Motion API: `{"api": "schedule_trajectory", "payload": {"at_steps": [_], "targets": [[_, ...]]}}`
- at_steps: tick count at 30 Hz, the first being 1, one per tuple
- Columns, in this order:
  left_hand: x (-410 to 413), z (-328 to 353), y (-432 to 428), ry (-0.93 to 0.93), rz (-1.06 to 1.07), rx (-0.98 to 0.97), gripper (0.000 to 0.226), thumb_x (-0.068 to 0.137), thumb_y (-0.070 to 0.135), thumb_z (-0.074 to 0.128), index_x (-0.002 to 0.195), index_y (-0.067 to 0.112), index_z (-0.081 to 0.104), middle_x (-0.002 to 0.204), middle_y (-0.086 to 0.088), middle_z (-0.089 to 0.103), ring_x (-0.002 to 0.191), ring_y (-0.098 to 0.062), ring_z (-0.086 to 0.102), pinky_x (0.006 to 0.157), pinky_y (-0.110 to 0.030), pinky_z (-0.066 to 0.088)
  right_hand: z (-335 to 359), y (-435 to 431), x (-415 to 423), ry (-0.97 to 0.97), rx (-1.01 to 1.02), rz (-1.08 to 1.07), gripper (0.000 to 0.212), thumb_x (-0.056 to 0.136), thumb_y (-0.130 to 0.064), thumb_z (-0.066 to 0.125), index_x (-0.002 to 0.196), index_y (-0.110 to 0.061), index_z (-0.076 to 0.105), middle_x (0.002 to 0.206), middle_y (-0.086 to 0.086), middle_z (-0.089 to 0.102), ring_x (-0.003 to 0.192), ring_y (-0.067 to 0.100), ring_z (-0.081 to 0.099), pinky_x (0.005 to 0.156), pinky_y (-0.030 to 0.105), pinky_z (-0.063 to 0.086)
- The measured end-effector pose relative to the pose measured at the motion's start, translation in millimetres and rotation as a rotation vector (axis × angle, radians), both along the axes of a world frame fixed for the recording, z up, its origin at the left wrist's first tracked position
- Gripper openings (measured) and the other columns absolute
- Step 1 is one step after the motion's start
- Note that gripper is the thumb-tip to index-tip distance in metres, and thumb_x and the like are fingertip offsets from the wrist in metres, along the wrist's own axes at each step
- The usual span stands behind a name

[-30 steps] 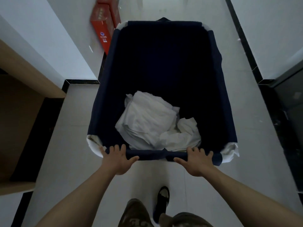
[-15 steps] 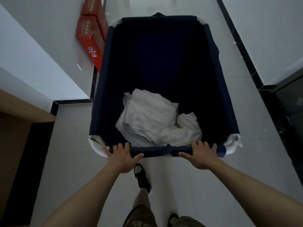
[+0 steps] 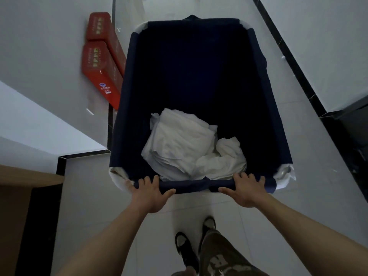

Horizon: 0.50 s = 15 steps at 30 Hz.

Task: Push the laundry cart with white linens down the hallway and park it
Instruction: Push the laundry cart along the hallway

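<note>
At 9 o'clock a wooden panel (image 3: 23, 178) edges into frame w/ a dark strip beside it, white wall (image 3: 35, 56) above. At 10–11 o'clock two red boxes (image 3: 101, 62) stand on the floor against that wall, end to end, the nearer one just beside the cart's L side; can't tell if touching. Centre frame: laundry cart (image 3: 127, 108), dark navy fabric liner, white frame corners showing at the near and far ends, sitting on pale floor tiles (image 3: 95, 196) in a hallway. White linens (image 3: 185, 148) lie crumpled in the cart's bottom, toward the near end, approx. 6 o'clock within the bin; far half of the bin is bare dark fabric. Left hand (image 3: 150, 196) grips the near rim bar, fingers curled over the top, thumb underneath pointing inward. Right hand (image 3: 245, 191) wraps the same bar toward the R corner, same grip. Both forearms bare, reaching up from the bottom corners. At 6 o'clock, two dark shoes (image 3: 185, 250) and camo trousers (image 3: 221, 257). At 1–3 o'clock, R wall w/ black baseboard (image 3: 288, 62); dark panel (image 3: 352, 132) at 3.
</note>
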<state>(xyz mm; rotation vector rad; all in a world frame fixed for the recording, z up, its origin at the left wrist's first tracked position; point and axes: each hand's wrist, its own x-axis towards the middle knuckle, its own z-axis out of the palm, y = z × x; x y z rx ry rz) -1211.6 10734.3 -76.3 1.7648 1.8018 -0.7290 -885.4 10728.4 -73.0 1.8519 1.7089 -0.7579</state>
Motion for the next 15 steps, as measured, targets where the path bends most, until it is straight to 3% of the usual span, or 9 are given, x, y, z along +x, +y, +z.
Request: {"api": "schedule_trajectory", "payload": {"at_steps": [8,15], "targets": [[-17,-4,136,0.027,-0.034,0.047,0.096,0.084,0.087,0.01,0.15,0.02,0.028,0.146,-0.009,0.04,0.137,-0.032,0.034,0.113,-0.072,0.002,-6,129,-18,0.004,0.026,-0.018,0.096,0.076,-0.095,0.017,0.136,-0.024,0.044,0.143,0.007,0.049,0.134,0.035,0.039,0.114,0.067,0.017],[-16,-1,271,0.052,-0.037,0.004,0.098,0.084,0.087,0.013,0.155,0.02,0.021,0.153,-0.009,0.035,0.142,-0.031,0.03,0.114,-0.072,0.002,-5,259,-19,0.029,0.008,-0.035,0.093,0.08,-0.092,0.023,0.139,-0.023,0.043,0.145,0.008,0.049,0.137,0.035,0.036,0.115,0.068,0.014]]}}
